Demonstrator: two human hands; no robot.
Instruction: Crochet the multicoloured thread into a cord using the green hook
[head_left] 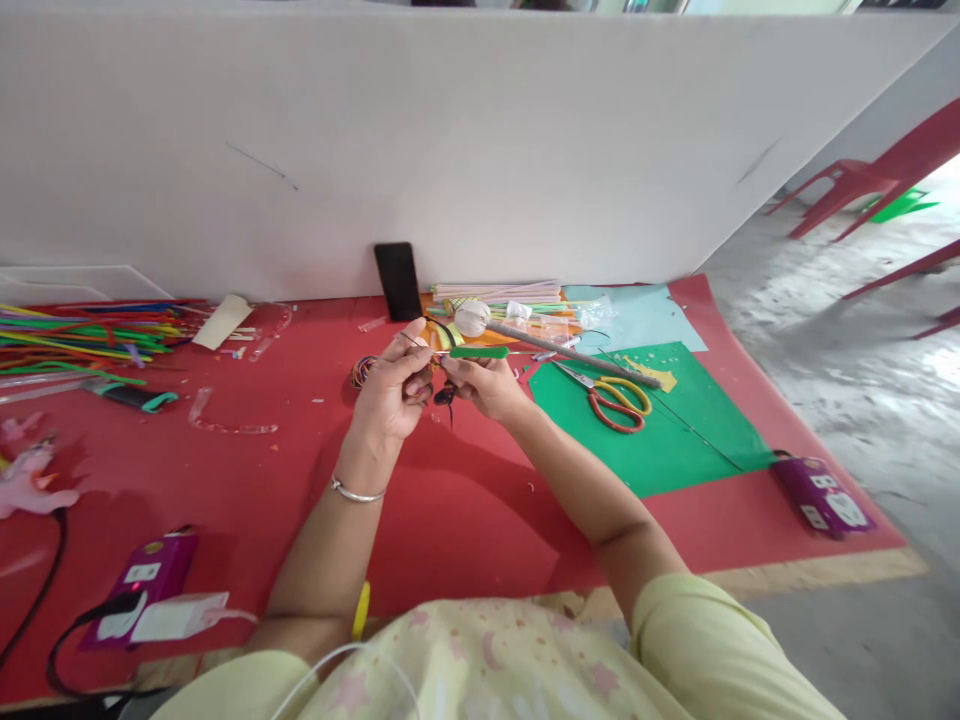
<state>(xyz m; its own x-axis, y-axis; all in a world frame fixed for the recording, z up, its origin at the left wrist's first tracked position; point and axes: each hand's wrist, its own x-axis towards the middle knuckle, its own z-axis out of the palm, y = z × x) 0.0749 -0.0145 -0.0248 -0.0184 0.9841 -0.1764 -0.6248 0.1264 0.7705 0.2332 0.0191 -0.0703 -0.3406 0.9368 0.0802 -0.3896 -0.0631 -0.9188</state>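
My right hand [487,385] is closed on a crochet hook with a green handle [480,352], its thin metal shaft pointing left. Facing it, my left hand [394,385] pinches dark yarn [411,341] by the hook's tip. A small dark piece [445,395] hangs between both hands; its shape is partly hidden by fingers. Just left of my left hand lies a bundle of multicoloured cord [363,372]. Beyond my right hand rests a grey stick with a white bulb-shaped end [472,318].
Scissors [619,400] lie on a green sheet [675,440] at right. A black phone [398,281] leans on the white partition [480,150]. Coloured pipe cleaners [90,335] and a dark-handled tool [131,395] are at left. Purple boxes [825,497] stand near both front corners.
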